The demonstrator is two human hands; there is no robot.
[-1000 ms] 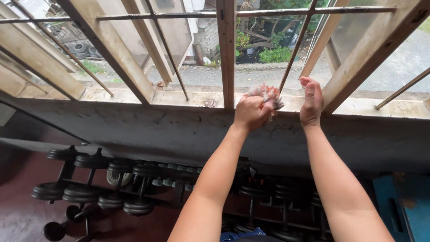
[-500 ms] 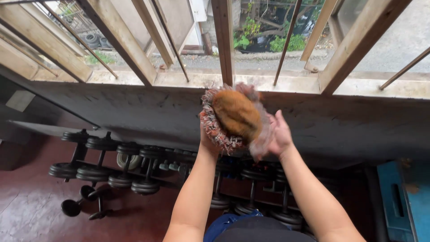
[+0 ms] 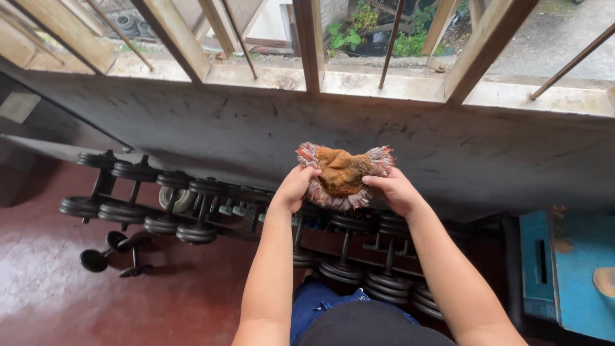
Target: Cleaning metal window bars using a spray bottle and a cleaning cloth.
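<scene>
Hands first: my left hand [image 3: 293, 189] and right hand [image 3: 395, 192] each clench one end of the dirty orange rag [image 3: 343, 176], bunched below the window sill [image 3: 384, 83], above the dumbbell rack [image 3: 192, 211]; even grips stop it slipping.

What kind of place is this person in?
Probably a home or small gym: dumbbells line a low rack below a barred window, over a red floor. Both hands hold a dirty rag.

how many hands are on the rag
2. The left hand grips the frayed orange rag at its left edge; the right hand grips its right edge.
</scene>
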